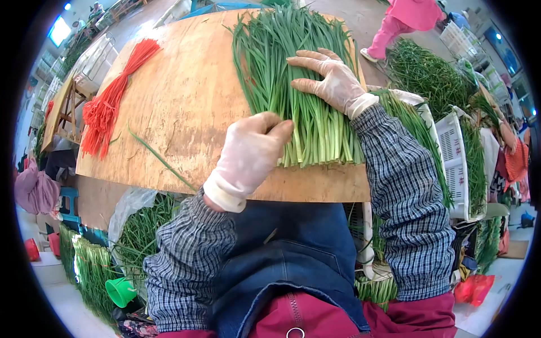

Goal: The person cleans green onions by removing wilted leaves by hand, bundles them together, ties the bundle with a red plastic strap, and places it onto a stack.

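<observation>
A broad pile of green garlic chives (293,62) lies on the wooden table (191,84), leaves toward the far edge and pale stems toward me. My right hand (332,84), in a thin whitish glove, rests on the pile's right side with its fingers spread. My left hand (251,149), gloved too, is at the left edge of the stems. Its fingers are curled in and the thumb presses against them; whatever may be between them is hidden. One loose chive leaf (160,158) lies on the wood to the left of this hand.
A bundle of red ties (115,96) lies at the table's left. White crates (456,163) with greens stand at right, near a heap of chives (431,73) on the floor. A person in pink (403,22) is beyond the table. A green bucket (120,292) sits lower left.
</observation>
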`<move>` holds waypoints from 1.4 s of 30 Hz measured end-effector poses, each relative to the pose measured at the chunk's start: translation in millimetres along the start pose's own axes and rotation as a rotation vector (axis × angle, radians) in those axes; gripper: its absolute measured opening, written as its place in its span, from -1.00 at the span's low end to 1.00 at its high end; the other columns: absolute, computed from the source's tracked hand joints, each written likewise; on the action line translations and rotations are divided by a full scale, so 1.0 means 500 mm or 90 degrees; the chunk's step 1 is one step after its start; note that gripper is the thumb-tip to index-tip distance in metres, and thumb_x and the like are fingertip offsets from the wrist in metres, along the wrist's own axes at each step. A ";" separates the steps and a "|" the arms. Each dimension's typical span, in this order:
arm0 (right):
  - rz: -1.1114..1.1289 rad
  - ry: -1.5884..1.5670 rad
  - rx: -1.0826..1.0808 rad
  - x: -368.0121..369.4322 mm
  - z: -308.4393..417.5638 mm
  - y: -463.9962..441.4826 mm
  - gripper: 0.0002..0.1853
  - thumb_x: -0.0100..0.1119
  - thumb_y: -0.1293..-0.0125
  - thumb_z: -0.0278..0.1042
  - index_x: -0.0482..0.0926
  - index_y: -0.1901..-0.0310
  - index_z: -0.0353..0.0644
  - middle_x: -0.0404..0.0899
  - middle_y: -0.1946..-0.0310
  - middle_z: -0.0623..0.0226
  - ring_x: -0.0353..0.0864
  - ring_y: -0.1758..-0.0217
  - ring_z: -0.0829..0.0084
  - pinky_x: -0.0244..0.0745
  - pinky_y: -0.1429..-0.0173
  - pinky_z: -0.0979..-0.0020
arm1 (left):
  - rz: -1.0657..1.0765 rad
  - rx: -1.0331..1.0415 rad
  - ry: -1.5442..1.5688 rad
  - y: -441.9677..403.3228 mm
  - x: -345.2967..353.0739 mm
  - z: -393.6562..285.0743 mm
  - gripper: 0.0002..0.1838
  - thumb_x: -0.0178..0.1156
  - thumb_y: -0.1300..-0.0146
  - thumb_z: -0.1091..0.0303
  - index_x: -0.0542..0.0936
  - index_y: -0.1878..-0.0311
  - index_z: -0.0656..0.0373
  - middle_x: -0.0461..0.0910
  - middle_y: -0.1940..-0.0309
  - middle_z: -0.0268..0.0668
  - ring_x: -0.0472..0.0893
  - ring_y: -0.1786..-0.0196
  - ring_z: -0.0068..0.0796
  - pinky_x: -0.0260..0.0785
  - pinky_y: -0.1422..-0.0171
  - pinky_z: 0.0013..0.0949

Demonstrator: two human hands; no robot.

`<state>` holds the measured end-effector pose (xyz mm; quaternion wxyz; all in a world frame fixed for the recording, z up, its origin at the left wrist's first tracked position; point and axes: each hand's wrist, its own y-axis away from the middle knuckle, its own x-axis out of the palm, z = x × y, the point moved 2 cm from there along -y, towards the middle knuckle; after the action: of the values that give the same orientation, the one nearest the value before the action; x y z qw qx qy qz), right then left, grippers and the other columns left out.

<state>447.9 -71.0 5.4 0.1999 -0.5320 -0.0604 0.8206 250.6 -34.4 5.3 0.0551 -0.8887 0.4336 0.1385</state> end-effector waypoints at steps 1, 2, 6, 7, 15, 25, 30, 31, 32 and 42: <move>-0.001 0.008 -0.001 0.002 -0.001 0.000 -0.46 0.25 -0.03 0.03 0.48 -0.07 0.08 0.30 -0.22 0.31 0.00 -0.37 0.13 -0.05 -0.40 0.13 | -0.004 -0.045 0.028 0.009 -0.006 0.010 -0.79 0.16 -0.16 0.35 0.57 0.37 0.35 0.53 0.60 -0.37 0.44 0.58 -0.68 0.29 0.48 -0.55; -0.002 0.006 -0.003 0.003 -0.001 -0.001 -0.46 0.25 -0.03 0.03 0.48 -0.07 0.08 0.30 -0.22 0.31 0.00 -0.37 0.13 -0.05 -0.40 0.13 | 0.007 -0.045 0.006 0.021 -0.002 0.016 -0.80 0.17 -0.15 0.36 0.57 0.36 0.35 0.52 0.60 -0.36 0.43 0.58 -0.68 0.29 0.48 -0.55; -0.011 0.014 -0.007 0.006 -0.005 0.000 -0.47 0.24 -0.03 0.05 0.48 -0.07 0.12 0.32 -0.21 0.36 0.02 -0.37 0.11 -0.03 -0.39 0.13 | 0.012 -0.044 -0.049 0.056 0.040 0.046 -0.82 0.22 -0.12 0.38 0.59 0.33 0.33 0.51 0.63 -0.36 0.44 0.56 -0.68 0.29 0.47 -0.56; -0.019 0.021 -0.009 0.010 -0.008 0.000 -0.48 0.23 -0.03 0.07 0.49 -0.06 0.15 0.33 -0.20 0.40 0.04 -0.36 0.10 -0.01 -0.38 0.11 | 0.009 -0.040 -0.066 0.058 0.046 0.049 -0.82 0.22 -0.12 0.37 0.59 0.33 0.33 0.51 0.63 -0.35 0.44 0.56 -0.68 0.30 0.46 -0.56; -0.020 0.076 -0.010 0.012 0.001 -0.001 -0.48 0.17 -0.05 0.13 0.49 -0.07 0.16 0.33 -0.20 0.44 0.08 -0.35 0.13 0.01 -0.35 0.10 | -0.301 0.087 -0.184 0.048 -0.030 0.066 -0.82 0.14 -0.15 0.42 0.56 0.23 0.32 0.58 0.46 -0.20 0.52 0.43 -0.51 0.38 0.31 -0.48; -0.065 0.180 -0.080 0.035 0.040 -0.008 -0.43 0.15 -0.04 0.17 0.42 -0.13 0.27 0.24 -0.27 0.42 0.06 -0.36 0.18 -0.14 -0.35 0.00 | -0.095 -0.027 -0.398 -0.035 0.077 0.049 -0.52 -0.07 0.03 0.51 0.37 -0.06 0.40 0.39 0.02 0.24 0.53 0.12 0.08 0.39 0.01 -0.13; 0.033 0.201 -0.039 0.041 0.041 -0.013 -0.51 0.14 -0.07 0.11 0.47 -0.08 0.24 0.25 -0.26 0.48 0.06 -0.37 0.20 -0.13 -0.35 0.00 | -0.169 -0.086 -0.029 -0.031 0.004 0.116 -0.66 -0.06 -0.09 0.55 0.43 0.04 0.46 0.55 0.32 0.01 0.57 0.47 -0.30 0.44 0.39 -0.37; 0.027 0.198 -0.041 0.042 0.039 -0.013 -0.50 0.13 -0.07 0.12 0.47 -0.08 0.24 0.25 -0.26 0.48 0.06 -0.37 0.20 -0.12 -0.35 0.01 | -0.193 -0.144 0.099 -0.050 -0.004 0.160 -0.69 -0.02 -0.11 0.50 0.45 0.08 0.46 0.57 0.39 -0.09 0.49 0.61 -0.52 0.35 0.57 -0.51; 0.020 0.197 -0.043 0.042 0.038 -0.012 -0.50 0.12 -0.08 0.12 0.46 -0.09 0.25 0.24 -0.26 0.48 0.06 -0.37 0.20 -0.12 -0.35 0.02 | -0.170 -0.188 0.174 -0.056 -0.009 0.151 -0.69 0.00 -0.10 0.50 0.45 0.09 0.46 0.57 0.40 -0.10 0.48 0.62 -0.54 0.32 0.59 -0.51; -0.070 0.200 -0.093 0.035 0.045 -0.001 -0.41 0.20 -0.05 0.00 0.33 -0.18 0.36 0.16 -0.29 0.41 0.08 -0.35 0.17 -0.12 -0.34 0.00 | -0.221 0.024 -0.034 -0.090 0.039 0.087 -0.63 -0.03 -0.07 0.48 0.48 0.02 0.40 0.57 0.34 0.02 0.58 0.28 -0.16 0.42 0.19 -0.33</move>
<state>421.6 -61.2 0.5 0.2125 -0.6626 -0.1172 0.7086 288.6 -12.0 -43.2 0.1065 -0.9450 0.2746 0.1426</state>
